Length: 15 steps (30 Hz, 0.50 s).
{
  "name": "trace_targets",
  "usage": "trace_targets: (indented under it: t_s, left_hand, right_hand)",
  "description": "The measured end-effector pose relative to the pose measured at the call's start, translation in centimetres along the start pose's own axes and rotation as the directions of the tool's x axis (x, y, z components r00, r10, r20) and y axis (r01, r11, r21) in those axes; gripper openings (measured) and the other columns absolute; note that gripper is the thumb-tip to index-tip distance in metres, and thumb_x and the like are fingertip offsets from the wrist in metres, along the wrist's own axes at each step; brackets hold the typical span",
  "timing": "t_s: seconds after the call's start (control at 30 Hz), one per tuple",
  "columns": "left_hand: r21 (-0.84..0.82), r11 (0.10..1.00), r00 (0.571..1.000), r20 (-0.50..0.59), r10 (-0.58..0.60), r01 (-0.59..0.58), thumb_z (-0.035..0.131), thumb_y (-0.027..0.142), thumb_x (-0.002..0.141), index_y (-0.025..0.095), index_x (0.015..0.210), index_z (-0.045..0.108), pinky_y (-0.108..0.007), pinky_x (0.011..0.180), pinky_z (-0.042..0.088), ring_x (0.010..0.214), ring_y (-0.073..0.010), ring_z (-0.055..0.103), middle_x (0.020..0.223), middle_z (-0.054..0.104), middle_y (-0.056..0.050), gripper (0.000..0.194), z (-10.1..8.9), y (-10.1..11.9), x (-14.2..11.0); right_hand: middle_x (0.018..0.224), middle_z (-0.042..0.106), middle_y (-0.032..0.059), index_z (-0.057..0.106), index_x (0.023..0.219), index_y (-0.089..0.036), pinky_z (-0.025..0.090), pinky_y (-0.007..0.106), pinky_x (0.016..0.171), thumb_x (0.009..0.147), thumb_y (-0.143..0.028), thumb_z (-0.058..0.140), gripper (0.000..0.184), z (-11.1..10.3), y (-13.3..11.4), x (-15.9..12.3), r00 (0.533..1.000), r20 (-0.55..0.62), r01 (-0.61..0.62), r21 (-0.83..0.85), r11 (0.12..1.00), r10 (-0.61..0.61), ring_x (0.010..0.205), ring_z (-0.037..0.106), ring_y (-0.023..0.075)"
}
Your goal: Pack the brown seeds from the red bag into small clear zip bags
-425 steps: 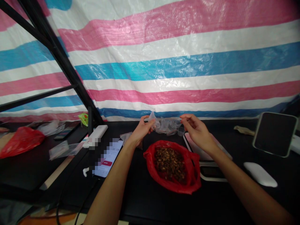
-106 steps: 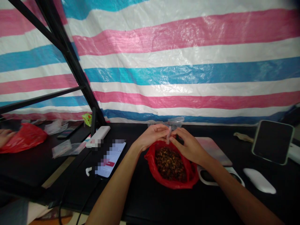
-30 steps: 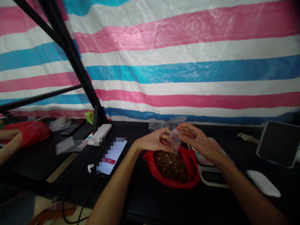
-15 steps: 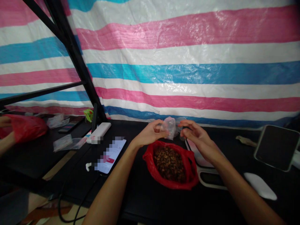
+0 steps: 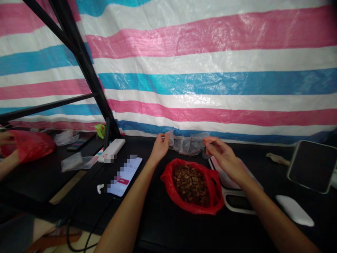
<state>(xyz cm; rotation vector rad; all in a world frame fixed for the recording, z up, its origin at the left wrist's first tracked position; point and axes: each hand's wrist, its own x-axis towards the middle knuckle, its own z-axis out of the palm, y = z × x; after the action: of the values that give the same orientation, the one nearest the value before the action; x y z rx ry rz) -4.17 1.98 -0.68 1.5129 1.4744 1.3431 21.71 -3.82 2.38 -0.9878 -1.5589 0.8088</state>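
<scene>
Pinching opposite ends between fingers and thumb, the left hand (image 5: 159,149) and right hand (image 5: 223,154) hold, well apart, a clear plastic bag (image 5: 185,146) just beyond a red plastic bag (image 5: 168,182) of brown pieces (image 5: 191,186).

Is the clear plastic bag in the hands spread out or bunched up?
Spread out: the clear plastic bag stretches lengthwise between the left hand and right hand.

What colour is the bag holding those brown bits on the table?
Bright red: the plastic bag shows best in the head view, the only view here.
</scene>
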Motion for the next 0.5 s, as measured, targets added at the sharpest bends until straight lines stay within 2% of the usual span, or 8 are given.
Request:
trace_targets:
  t_s: [0.17,0.27,0.4,0.5]
  left_hand:
    - [0.095,0.994,0.999,0.007,0.051,-0.051,0.037,0.053,0.106,0.019,0.103,0.064,-0.028,0.068,0.047,0.069,-0.0187,0.065,0.075,0.067,-0.004,0.044,-0.3,0.9,-0.7]
    - [0.169,0.982,0.995,-0.041,0.086,-0.078,0.034,0.045,0.108,0.019,0.101,0.067,-0.031,0.078,0.049,0.080,-0.0221,0.067,0.083,0.069,-0.007,0.043,-0.7,1.6,-0.8]
    - [0.289,0.953,0.977,-0.157,0.143,-0.093,0.043,0.032,0.104,0.020,0.098,0.064,-0.037,0.091,0.046,0.100,-0.0264,0.066,0.103,0.069,-0.012,0.025,-2.0,3.2,-1.0]
    - [0.368,0.923,0.968,-0.172,0.185,-0.111,0.044,0.034,0.104,0.021,0.100,0.065,-0.036,0.088,0.047,0.097,-0.0256,0.066,0.102,0.069,-0.010,0.024,-2.7,4.6,-3.1]
  right_hand:
    - [0.093,0.068,0.0030,0.067,0.108,-0.025,0.052,0.033,0.072,0.096,-0.054,0.061,0.032,-0.7,0.6,0.0,0.998,0.057,0.040,-0.130,0.991,-0.033,0.079,0.061,0.0190]
    - [0.092,0.069,0.0034,0.069,0.104,-0.025,0.050,0.034,0.073,0.098,-0.048,0.060,0.026,-0.9,0.8,-0.3,0.990,0.134,0.080,-0.233,0.969,-0.049,0.080,0.061,0.0198]
    - [0.084,0.069,0.0012,0.074,0.099,-0.027,0.047,0.034,0.071,0.093,-0.037,0.067,0.013,-0.5,0.0,-1.0,0.953,0.299,0.148,-0.346,0.927,-0.040,0.075,0.061,0.0203]
    - [0.088,0.071,0.0022,0.074,0.104,-0.028,0.049,0.035,0.077,0.091,-0.032,0.067,0.015,-0.2,-0.7,-1.4,0.912,0.408,0.227,-0.430,0.874,-0.036,0.084,0.065,0.0228]
